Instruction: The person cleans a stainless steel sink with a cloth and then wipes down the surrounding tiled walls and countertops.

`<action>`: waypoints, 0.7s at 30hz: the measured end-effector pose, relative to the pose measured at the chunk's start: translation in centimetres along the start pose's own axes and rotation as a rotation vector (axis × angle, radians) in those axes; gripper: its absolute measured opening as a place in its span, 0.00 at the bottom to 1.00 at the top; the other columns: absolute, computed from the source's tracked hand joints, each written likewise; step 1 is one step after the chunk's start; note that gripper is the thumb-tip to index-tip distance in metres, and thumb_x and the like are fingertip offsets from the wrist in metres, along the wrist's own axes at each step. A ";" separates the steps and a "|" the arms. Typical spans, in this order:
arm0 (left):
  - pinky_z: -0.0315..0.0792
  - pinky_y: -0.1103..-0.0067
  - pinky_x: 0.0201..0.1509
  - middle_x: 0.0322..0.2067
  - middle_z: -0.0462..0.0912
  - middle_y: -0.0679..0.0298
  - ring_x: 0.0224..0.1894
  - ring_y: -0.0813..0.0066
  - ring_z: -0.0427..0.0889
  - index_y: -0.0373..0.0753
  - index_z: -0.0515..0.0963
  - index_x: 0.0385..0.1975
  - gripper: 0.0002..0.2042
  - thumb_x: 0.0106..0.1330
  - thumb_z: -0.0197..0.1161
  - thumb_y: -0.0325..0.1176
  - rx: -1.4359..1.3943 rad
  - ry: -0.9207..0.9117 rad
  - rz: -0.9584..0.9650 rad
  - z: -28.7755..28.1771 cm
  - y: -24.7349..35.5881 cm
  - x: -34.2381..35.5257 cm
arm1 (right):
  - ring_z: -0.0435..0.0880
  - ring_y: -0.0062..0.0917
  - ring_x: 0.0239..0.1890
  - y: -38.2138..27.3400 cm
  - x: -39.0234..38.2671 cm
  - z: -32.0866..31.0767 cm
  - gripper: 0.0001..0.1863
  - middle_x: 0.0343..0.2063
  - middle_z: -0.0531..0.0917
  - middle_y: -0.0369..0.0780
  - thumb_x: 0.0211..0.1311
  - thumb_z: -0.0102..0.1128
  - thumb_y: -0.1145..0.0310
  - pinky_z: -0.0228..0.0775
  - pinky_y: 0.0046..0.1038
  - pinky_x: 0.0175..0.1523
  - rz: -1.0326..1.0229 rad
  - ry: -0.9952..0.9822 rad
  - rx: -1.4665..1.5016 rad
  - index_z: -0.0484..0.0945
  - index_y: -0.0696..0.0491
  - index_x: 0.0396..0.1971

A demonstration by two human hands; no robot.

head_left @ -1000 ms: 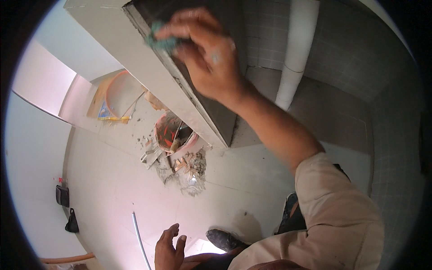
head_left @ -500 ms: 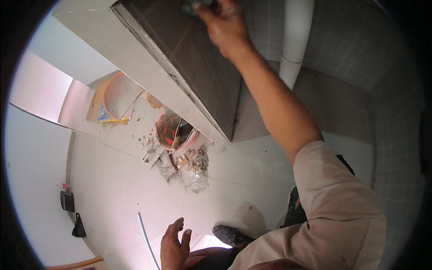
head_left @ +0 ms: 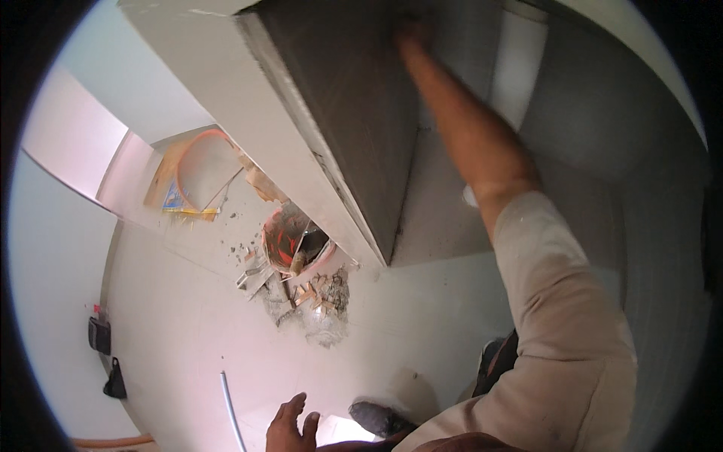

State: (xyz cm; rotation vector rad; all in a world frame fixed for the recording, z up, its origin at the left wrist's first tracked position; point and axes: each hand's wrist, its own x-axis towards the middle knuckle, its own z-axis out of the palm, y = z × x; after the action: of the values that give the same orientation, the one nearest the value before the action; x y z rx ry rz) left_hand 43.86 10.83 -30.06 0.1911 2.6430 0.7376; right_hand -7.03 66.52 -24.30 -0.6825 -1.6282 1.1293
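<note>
Reaching up grey tiled wall (head_left: 346,113) | right hand (head_left: 413,34) blurred, grip unclear | left hand (head_left: 292,429) cut off

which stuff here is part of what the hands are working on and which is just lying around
In use:
- right hand, stretched up high against the dark tiled wall
- left hand, low and free, holding nothing

Lying about:
- orange bucket with rubble around it
- orange hoop near the far wall
- white pipe on the floor
- two dark items at the left edge

bright, washed-out pale floor (head_left: 188,339); dim upper tiled wall (head_left: 354,113); motion blur on right hand (head_left: 413,34); heavy fisheye bending, black rim.
</note>
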 end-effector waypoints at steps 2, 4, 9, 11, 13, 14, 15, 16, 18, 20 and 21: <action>0.74 0.62 0.61 0.53 0.82 0.45 0.56 0.49 0.81 0.33 0.75 0.61 0.20 0.73 0.59 0.35 0.007 0.034 -0.124 -1.2 -0.1 -1.5 | 0.75 0.42 0.60 -2.8 -1.6 1.2 0.25 0.60 0.75 0.48 0.74 0.54 0.63 0.67 0.37 0.64 0.088 -0.127 0.286 0.68 0.54 0.67; 0.74 0.62 0.61 0.53 0.82 0.45 0.56 0.49 0.81 0.34 0.75 0.61 0.20 0.74 0.59 0.35 0.021 0.043 -0.172 -1.5 0.0 -1.9 | 0.75 0.41 0.58 -4.5 -0.6 0.2 0.24 0.58 0.75 0.47 0.73 0.55 0.64 0.67 0.37 0.62 0.114 -0.213 0.418 0.69 0.54 0.65; 0.74 0.61 0.60 0.53 0.82 0.45 0.56 0.48 0.81 0.34 0.75 0.61 0.19 0.73 0.59 0.35 0.040 0.061 -0.119 -1.5 -0.3 -1.3 | 0.75 0.36 0.51 -0.1 -3.6 -0.6 0.21 0.52 0.76 0.44 0.72 0.57 0.65 0.68 0.34 0.56 0.196 -0.265 0.403 0.71 0.54 0.61; 0.75 0.61 0.60 0.53 0.82 0.45 0.56 0.48 0.81 0.34 0.75 0.60 0.19 0.73 0.60 0.33 -0.010 0.027 -0.114 -1.8 0.6 -0.9 | 0.75 0.35 0.49 -2.0 -1.5 -1.0 0.20 0.50 0.76 0.43 0.72 0.58 0.65 0.68 0.33 0.54 0.168 -0.278 0.422 0.72 0.54 0.60; 0.75 0.62 0.60 0.54 0.81 0.46 0.56 0.48 0.80 0.34 0.75 0.61 0.19 0.72 0.61 0.32 -0.002 0.019 -0.105 -1.7 1.3 -0.5 | 0.75 0.33 0.46 -5.4 1.8 -1.9 0.19 0.47 0.76 0.42 0.71 0.58 0.66 0.68 0.32 0.51 0.103 -0.290 0.462 0.73 0.55 0.59; 0.75 0.62 0.61 0.54 0.81 0.46 0.56 0.48 0.81 0.35 0.75 0.61 0.19 0.72 0.61 0.32 -0.003 0.010 -0.112 -1.5 1.4 -0.5 | 0.75 0.32 0.45 -7.2 2.8 -2.3 0.18 0.46 0.76 0.41 0.71 0.59 0.66 0.68 0.32 0.50 0.072 -0.301 0.486 0.73 0.55 0.58; 0.75 0.62 0.61 0.54 0.82 0.46 0.56 0.48 0.81 0.35 0.75 0.61 0.19 0.72 0.61 0.32 -0.004 -0.017 -0.123 -1.4 1.5 -0.7 | 0.75 0.31 0.44 -7.5 2.8 -2.4 0.18 0.45 0.76 0.41 0.71 0.59 0.67 0.68 0.31 0.49 0.045 -0.303 0.490 0.74 0.55 0.57; 0.74 0.62 0.60 0.54 0.81 0.45 0.57 0.47 0.80 0.35 0.74 0.61 0.19 0.72 0.61 0.32 0.007 -0.020 -0.114 -1.5 1.7 -0.7 | 0.75 0.30 0.43 -6.9 1.8 -2.2 0.17 0.44 0.76 0.40 0.70 0.59 0.67 0.68 0.31 0.48 0.029 -0.291 0.490 0.74 0.55 0.56; 0.74 0.61 0.60 0.54 0.81 0.45 0.57 0.45 0.80 0.35 0.74 0.61 0.19 0.72 0.61 0.32 -0.013 -0.026 -0.081 -2.4 3.3 -0.4 | 0.75 0.28 0.40 -2.3 -2.7 -2.2 0.16 0.41 0.76 0.39 0.70 0.60 0.67 0.69 0.30 0.45 0.024 -0.258 0.471 0.75 0.55 0.55; 0.74 0.60 0.59 0.54 0.80 0.43 0.57 0.42 0.79 0.35 0.74 0.62 0.20 0.73 0.60 0.33 -0.044 0.015 -0.005 -2.7 4.2 -0.2 | 0.74 0.27 0.38 3.5 -8.3 -3.2 0.15 0.39 0.77 0.37 0.69 0.61 0.68 0.69 0.29 0.43 0.131 -0.252 0.427 0.76 0.55 0.53; 0.74 0.60 0.59 0.54 0.80 0.43 0.57 0.42 0.79 0.35 0.74 0.62 0.20 0.73 0.60 0.33 -0.042 -0.001 0.010 -2.4 4.1 -0.1 | 0.74 0.26 0.36 6.9 -10.3 -4.3 0.15 0.37 0.77 0.37 0.69 0.61 0.68 0.69 0.29 0.42 0.248 -0.275 0.393 0.77 0.55 0.53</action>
State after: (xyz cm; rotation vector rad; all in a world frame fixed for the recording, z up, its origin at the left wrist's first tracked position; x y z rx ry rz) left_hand 43.09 13.20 -26.01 0.1930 2.6253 0.7947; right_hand -0.05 62.10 -34.54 -0.4935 -1.5045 1.7308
